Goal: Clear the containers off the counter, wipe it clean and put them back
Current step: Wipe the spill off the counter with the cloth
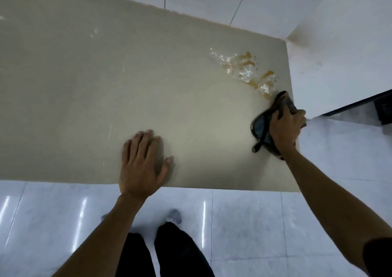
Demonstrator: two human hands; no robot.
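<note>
Right grip (285, 126) clutches dark cloth (260, 127), pressing it onto beige worktop (106, 75) at the right edge, just beside amber spill (246, 64). Left grip (142, 162) lies flat, fingers straight, palm down near worktop's front edge.

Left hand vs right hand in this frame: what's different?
The left hand lies flat with fingers spread, holding nothing; the right hand grips a dark cloth. The left hand sits near the front edge of the counter, mid-width; the right hand is at its right end, just short of the brownish spill. Both rest on the counter.
</note>
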